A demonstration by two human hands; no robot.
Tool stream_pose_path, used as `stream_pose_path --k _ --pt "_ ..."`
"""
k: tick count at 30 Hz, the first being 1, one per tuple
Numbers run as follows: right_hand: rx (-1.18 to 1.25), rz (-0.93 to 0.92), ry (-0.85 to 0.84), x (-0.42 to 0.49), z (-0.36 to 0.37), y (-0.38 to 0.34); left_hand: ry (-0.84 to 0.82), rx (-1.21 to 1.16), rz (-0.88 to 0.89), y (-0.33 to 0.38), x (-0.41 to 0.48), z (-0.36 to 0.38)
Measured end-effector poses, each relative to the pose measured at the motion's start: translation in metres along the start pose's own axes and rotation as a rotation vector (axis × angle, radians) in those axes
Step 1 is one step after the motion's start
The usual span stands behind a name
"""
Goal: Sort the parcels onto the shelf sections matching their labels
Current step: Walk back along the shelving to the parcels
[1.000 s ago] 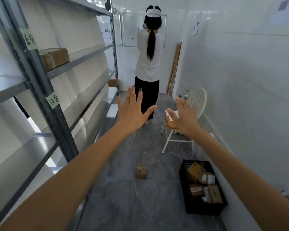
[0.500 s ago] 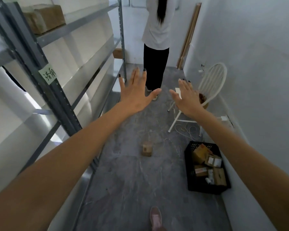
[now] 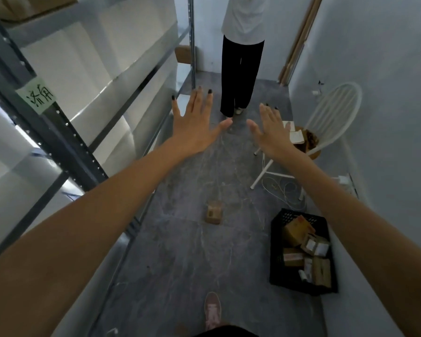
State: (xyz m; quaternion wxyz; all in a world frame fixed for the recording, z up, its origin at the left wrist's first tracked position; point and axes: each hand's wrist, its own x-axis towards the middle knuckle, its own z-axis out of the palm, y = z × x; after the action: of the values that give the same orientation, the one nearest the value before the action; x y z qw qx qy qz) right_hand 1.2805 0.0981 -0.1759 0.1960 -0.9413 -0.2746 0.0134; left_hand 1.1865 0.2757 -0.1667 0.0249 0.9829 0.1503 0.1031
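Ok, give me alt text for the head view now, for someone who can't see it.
The left hand and right hand reach forward, open and empty, over a grey floor. A lone parcel lies on the floor ahead, a black crate of parcels sits by the right wall, and metal shelving lines the left.

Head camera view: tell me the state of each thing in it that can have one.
left hand, open, fingers spread, holding nothing.
right hand, open, holding nothing.
black crate, on the floor by the wall, holding several parcels.
loose parcel, lying on the floor, apart from the black crate.
white chair, upright, small items on its seat.
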Motion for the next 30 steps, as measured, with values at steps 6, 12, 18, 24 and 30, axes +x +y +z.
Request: stream_pose_path --k 6,12,18,24,30 --pt "-0.011 -0.01 -0.039 0.037 0.009 0.029 0.002 0.014 -0.006 0.009 0.024 0.025" --pt "0.006 0.013 -0.06 0.074 0.022 0.044 -0.046 0.02 -0.028 -0.001 0.057 0.047" --pt "0.023 0.023 -0.06 0.123 0.033 0.057 -0.057 0.022 -0.018 -0.011 0.113 0.066" --pt "0.038 0.044 -0.085 0.194 0.054 0.055 -0.046 0.012 -0.008 -0.035 0.177 0.081" --pt "0.041 0.047 -0.136 0.254 0.082 0.045 -0.101 0.004 -0.01 -0.063 0.233 0.103"
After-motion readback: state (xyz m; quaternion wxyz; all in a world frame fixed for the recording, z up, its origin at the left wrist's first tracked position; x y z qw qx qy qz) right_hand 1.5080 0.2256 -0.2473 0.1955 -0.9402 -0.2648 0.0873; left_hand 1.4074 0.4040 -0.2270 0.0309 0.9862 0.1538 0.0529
